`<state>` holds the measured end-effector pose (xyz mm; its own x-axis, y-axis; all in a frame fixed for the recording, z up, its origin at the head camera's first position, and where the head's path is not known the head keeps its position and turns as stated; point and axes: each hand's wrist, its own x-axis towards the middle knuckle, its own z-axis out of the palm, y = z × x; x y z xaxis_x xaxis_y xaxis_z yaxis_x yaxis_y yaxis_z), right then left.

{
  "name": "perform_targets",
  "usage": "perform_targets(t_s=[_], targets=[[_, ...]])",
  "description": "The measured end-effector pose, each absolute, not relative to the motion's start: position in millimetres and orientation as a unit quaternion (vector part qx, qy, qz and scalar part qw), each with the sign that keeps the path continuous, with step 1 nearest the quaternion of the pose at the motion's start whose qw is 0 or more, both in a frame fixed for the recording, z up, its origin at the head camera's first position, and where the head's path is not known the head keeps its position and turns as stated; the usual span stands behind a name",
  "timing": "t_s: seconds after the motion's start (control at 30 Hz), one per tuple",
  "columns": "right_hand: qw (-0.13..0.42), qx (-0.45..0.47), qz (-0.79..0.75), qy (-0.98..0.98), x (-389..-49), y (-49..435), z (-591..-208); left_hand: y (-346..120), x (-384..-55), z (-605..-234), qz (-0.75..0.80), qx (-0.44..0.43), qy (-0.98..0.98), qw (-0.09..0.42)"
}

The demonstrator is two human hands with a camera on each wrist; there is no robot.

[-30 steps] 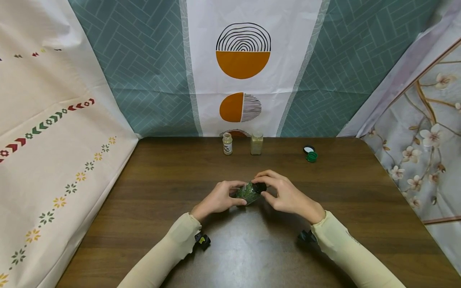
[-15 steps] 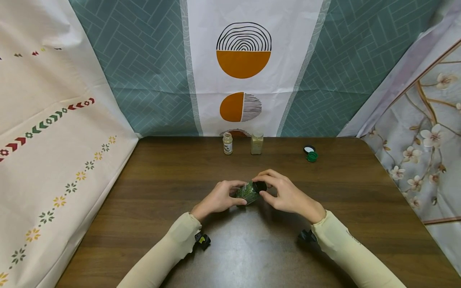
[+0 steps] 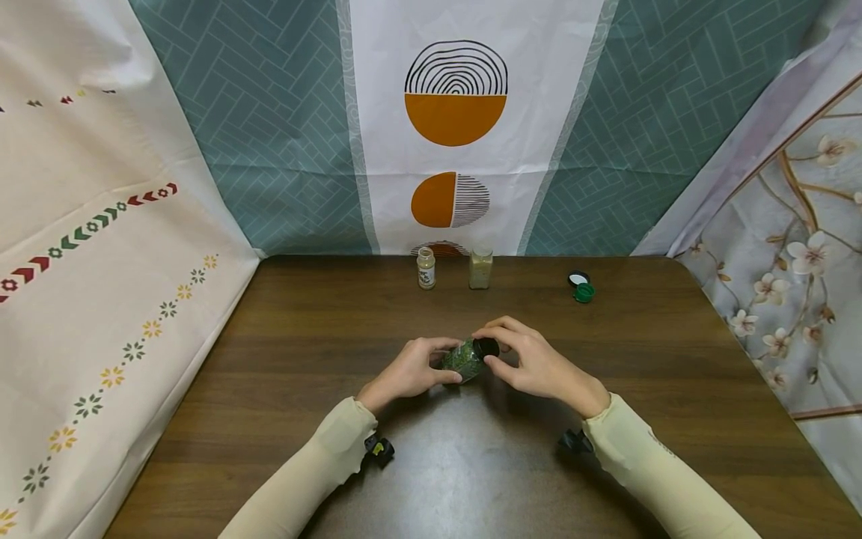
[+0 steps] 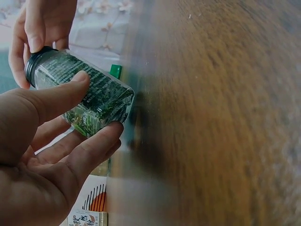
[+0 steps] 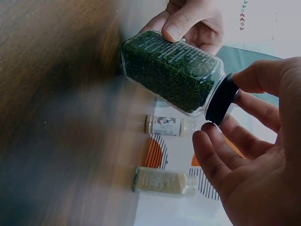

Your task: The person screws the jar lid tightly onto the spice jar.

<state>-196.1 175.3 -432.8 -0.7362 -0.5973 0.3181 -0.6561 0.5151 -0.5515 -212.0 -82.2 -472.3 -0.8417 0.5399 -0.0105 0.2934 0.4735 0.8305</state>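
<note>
A clear square jar of dried green herbs (image 3: pixel 462 361) is tilted over the middle of the table, its black lid (image 5: pixel 222 99) toward the right. My left hand (image 3: pixel 412 368) grips the jar's body, thumb on the printed side in the left wrist view and fingers underneath. With thumb and fingers, my right hand (image 3: pixel 532 361) pinches the black lid, which sits on the jar's neck. Printed white text runs along the jar (image 4: pixel 84 89). The jar's lower edge is close over the wooden table (image 3: pixel 323 314).
At the table's back stand a small labelled jar (image 3: pixel 426 269) and a square jar of pale yellowish contents (image 3: pixel 480 269), both without lids. A black lid (image 3: pixel 578 279) and a green lid (image 3: pixel 584 293) lie at the back right. Patterned cloths hang behind and at both sides.
The right fingers have shifted slightly around the black lid over the last second. The left hand and the jar hold nearly the same place.
</note>
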Motion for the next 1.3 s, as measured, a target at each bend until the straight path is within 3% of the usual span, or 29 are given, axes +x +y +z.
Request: perform_targets(t_s=[1.3], targets=[[0.071, 0.430, 0.327, -0.839, -198.5, 176.8, -430.1, -83.2, -211.2, -469.9, 0.448, 0.245, 0.848, 0.144]])
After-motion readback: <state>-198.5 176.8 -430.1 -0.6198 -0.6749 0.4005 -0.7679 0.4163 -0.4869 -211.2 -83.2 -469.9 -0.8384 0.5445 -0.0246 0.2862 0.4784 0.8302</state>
